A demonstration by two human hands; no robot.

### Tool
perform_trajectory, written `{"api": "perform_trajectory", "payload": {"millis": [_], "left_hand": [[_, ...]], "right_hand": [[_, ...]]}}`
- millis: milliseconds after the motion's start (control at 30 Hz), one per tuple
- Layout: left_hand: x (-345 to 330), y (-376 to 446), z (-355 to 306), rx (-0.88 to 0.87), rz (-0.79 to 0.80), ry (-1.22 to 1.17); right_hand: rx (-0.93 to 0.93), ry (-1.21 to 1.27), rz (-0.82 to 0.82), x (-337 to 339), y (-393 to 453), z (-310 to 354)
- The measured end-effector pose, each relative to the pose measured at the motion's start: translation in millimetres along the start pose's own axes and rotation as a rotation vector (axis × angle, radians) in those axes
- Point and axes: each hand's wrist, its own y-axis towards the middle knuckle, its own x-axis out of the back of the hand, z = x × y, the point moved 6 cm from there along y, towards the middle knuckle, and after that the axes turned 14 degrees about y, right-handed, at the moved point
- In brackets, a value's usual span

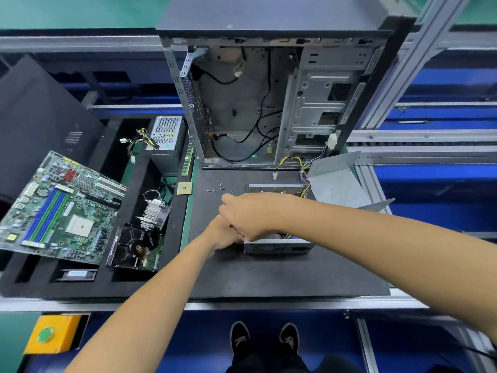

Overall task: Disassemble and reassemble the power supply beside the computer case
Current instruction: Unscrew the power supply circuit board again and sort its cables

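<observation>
Under both hands, power supply [279, 247] lying crosswise, lidless, grille nearest; left hand [223, 235] and right hand [247, 214] curled, hold unclear

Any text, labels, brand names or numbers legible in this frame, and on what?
None can be read.
Label on the spare power supply: too blurred.
Motherboard printing: too small.
CPU chip marking: too small.
Computer case: no readable text.
Green button on its yellow box: no visible lettering.

A motherboard [60, 211] leans at left, near a heatsink [153, 212], a CPU chip [184, 188] and a green button [45, 334].
</observation>
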Motion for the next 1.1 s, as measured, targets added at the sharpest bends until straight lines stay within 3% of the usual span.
{"api": "perform_trajectory", "payload": {"millis": [167, 400, 633, 967, 1100], "left_hand": [[-5.6, 2.3, 7.1, 0.067, 0.041, -0.047], [-7.6, 1.9, 15.2, 0.119, 0.030, -0.152], [-6.4, 1.7, 15.2, 0.125, 0.030, -0.081], [-5.5, 0.2, 12.3, 0.106, 0.038, -0.107], [-5.5, -1.0, 11.0, 0.110, 0.050, -0.061]], "right_hand": [[0.031, 0.007, -0.128, 14.0, 4.4, 0.0], [-0.077, -0.025, -0.190, 9.4, -1.1, -14.1], [-0.084, 0.031, -0.043, 4.9, -8.3, -11.1], [-0.090, -0.075, -0.154, 11.4, -8.9, -7.9], [-0.186, -0.018, -0.152, 5.3, -10.1, -14.8]]}}
